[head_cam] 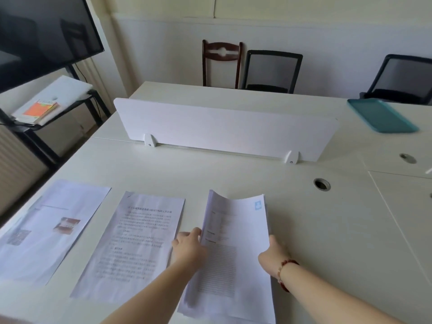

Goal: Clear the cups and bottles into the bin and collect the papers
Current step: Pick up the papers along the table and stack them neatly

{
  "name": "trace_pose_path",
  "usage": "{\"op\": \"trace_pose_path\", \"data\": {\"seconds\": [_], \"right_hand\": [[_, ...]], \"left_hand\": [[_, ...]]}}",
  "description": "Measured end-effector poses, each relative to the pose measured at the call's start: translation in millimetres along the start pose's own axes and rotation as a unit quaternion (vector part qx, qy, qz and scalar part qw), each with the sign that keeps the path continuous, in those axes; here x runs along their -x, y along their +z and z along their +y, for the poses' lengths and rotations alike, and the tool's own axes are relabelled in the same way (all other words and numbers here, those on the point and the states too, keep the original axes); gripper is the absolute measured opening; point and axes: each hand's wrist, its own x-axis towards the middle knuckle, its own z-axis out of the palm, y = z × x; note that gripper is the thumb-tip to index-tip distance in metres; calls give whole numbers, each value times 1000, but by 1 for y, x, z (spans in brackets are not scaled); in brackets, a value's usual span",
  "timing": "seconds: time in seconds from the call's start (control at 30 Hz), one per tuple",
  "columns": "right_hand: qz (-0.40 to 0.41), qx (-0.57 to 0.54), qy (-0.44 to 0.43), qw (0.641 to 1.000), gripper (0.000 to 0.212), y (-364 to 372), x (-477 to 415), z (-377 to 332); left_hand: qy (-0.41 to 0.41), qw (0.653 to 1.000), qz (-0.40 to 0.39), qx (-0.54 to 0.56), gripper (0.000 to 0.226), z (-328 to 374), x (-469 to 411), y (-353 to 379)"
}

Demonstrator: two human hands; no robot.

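Observation:
A stack of printed papers (233,244) is lifted off the white desk (327,230), its far end curling upward. My left hand (188,246) grips the stack's left edge. My right hand (274,253), with a red bead bracelet on the wrist, grips the right edge. To the left a printed text sheet (131,242) lies flat on the desk. Further left lies a sheet with pictures (46,228) near the desk's left edge. No cups, bottles or bin are in view.
A white divider panel (224,127) stands across the desk's middle. A teal tray (381,115) lies at the far right. Cable holes (322,184) sit in the desk. Chairs (271,71) line the back wall; a screen and a shelf with books (39,111) stand left.

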Motion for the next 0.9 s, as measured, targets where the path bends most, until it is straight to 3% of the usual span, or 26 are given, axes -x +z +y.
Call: {"op": "trace_pose_path", "data": {"seconds": [0.17,0.33,0.47,0.57,0.9], "right_hand": [[-45,-28,-12,999,26,-6,-2,4],[-53,-146,24,988,35,-25,-8,7],[-68,-238,51,968,45,-36,-18,2],[-77,-300,75,948,56,-39,-19,-2],[-156,-317,-4,936,52,-1,-24,-37]], "left_hand": [[-9,996,12,91,27,13,1,3],[-5,985,7,169,23,24,22,-5],[27,968,46,247,26,47,30,-16],[38,955,42,291,47,56,37,-23],[38,951,32,306,28,17,50,-76]]}}
